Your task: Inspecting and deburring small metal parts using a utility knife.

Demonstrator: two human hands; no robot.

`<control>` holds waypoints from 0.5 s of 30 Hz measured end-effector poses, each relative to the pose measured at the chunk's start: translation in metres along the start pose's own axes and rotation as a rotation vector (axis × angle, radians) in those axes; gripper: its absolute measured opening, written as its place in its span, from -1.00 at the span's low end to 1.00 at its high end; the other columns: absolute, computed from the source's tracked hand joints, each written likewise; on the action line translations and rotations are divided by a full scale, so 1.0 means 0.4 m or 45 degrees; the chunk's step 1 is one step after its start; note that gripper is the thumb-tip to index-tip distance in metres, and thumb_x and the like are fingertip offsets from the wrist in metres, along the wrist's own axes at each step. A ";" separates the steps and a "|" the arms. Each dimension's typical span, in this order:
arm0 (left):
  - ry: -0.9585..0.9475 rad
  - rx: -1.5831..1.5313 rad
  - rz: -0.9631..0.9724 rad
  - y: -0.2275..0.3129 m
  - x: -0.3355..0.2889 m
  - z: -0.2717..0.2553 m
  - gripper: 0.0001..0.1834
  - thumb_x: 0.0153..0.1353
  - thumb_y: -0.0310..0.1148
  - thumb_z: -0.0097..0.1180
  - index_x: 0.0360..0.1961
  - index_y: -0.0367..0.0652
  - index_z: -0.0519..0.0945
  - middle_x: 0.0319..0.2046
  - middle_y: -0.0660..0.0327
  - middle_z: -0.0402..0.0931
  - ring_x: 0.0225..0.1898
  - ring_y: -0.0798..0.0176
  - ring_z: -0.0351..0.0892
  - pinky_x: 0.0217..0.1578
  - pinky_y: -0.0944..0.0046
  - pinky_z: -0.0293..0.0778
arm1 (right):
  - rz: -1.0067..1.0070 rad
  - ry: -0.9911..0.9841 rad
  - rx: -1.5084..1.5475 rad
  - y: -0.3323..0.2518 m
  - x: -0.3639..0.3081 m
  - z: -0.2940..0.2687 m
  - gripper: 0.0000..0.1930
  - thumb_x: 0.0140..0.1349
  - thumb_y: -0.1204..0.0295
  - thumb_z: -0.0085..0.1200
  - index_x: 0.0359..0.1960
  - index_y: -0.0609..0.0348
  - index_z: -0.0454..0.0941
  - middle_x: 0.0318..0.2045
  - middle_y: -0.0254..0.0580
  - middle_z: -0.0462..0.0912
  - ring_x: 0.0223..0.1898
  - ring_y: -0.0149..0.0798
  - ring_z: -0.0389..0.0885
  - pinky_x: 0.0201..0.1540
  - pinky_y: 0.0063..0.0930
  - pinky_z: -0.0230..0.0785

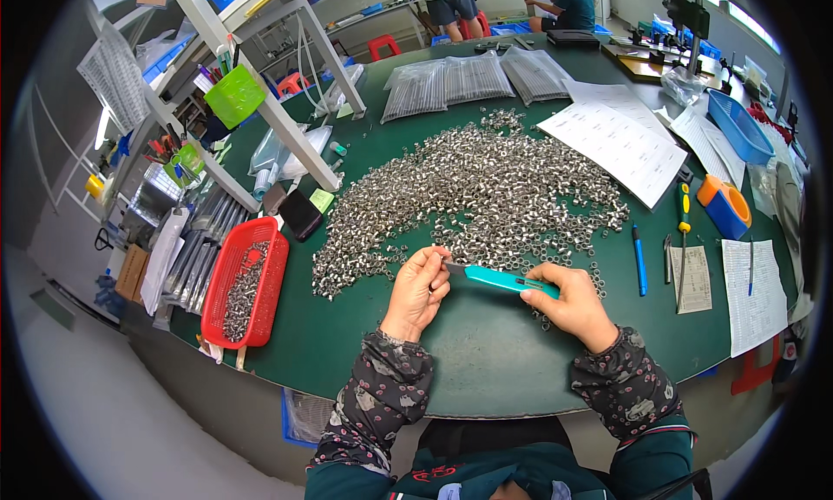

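My right hand (570, 302) is wrapped round a teal utility knife (508, 280), its blade out and pointing left. The blade's tip meets the fingertips of my left hand (420, 293). Thumb and forefinger of that hand are pinched together; whatever small piece they hold is too small to make out. Just beyond both hands spreads a wide heap of small shiny metal rings (468, 183) on the green table (486, 361). Some loose rings lie close to my right hand.
On the left stands a red plastic basket (276, 292) with small metal parts inside. Bagged metal rods (477, 79) lie behind the heap. Rightward are paper sheets (620, 144), a blue pen (639, 261), a screwdriver (684, 209) and an orange-and-blue tape dispenser (725, 207). Two people are farther back.
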State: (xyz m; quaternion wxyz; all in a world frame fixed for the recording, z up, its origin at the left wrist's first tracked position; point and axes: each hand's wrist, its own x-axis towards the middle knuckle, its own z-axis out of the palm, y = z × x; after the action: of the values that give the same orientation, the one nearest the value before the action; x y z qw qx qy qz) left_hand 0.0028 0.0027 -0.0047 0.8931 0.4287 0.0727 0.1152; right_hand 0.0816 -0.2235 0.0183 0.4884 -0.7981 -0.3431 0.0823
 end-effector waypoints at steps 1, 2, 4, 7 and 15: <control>-0.038 -0.001 0.005 -0.002 0.001 -0.006 -0.86 0.21 -0.39 -0.06 -0.28 -0.23 0.46 -0.43 0.27 0.38 -0.64 0.54 0.13 -0.74 0.59 0.02 | 0.014 -0.010 0.002 0.000 0.000 0.000 -0.72 -0.06 0.22 0.14 -0.39 0.14 0.55 -0.62 -0.07 0.53 -0.56 -0.10 0.52 -0.49 -0.34 0.32; -0.037 -0.001 0.005 -0.002 0.000 -0.006 -0.86 0.21 -0.39 -0.06 -0.28 -0.23 0.46 -0.43 0.27 0.38 -0.64 0.54 0.13 -0.74 0.59 0.02 | 0.014 -0.010 0.002 -0.002 -0.001 -0.001 -0.72 -0.06 0.22 0.14 -0.39 0.14 0.55 -0.62 -0.07 0.53 -0.56 -0.10 0.52 -0.49 -0.34 0.32; -0.007 0.035 0.027 -0.004 0.000 -0.006 -0.86 0.22 -0.37 -0.05 -0.30 -0.23 0.46 -0.44 0.28 0.38 -0.65 0.55 0.12 -0.74 0.59 0.02 | 0.036 -0.014 -0.036 -0.007 -0.001 -0.003 -0.72 -0.07 0.22 0.14 -0.39 0.14 0.55 -0.60 -0.07 0.54 -0.55 -0.08 0.52 -0.48 -0.33 0.32; 0.082 0.089 0.045 -0.003 -0.004 0.013 -0.83 0.21 -0.36 -0.04 -0.31 -0.28 0.47 -0.54 0.34 0.31 -0.66 0.57 0.11 -0.74 0.60 0.01 | 0.014 0.024 -0.086 -0.009 -0.002 -0.002 -0.73 -0.06 0.23 0.14 -0.39 0.14 0.55 -0.57 -0.08 0.55 -0.53 -0.09 0.53 -0.47 -0.32 0.32; 0.117 0.160 0.061 -0.003 -0.006 0.018 -0.83 0.21 -0.36 -0.04 -0.33 -0.27 0.47 -0.56 0.34 0.31 -0.67 0.58 0.12 -0.74 0.60 0.02 | -0.050 0.077 -0.142 -0.016 -0.005 -0.002 -0.75 -0.06 0.26 0.14 -0.38 0.14 0.55 -0.53 -0.09 0.56 -0.51 -0.07 0.53 -0.45 -0.30 0.33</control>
State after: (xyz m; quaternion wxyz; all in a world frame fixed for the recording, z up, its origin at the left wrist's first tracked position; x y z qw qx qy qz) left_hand 0.0024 -0.0042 -0.0010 0.8572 0.4798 0.1105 0.1511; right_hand 0.0775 -0.2235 0.0239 0.4549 -0.8193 -0.3479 0.0291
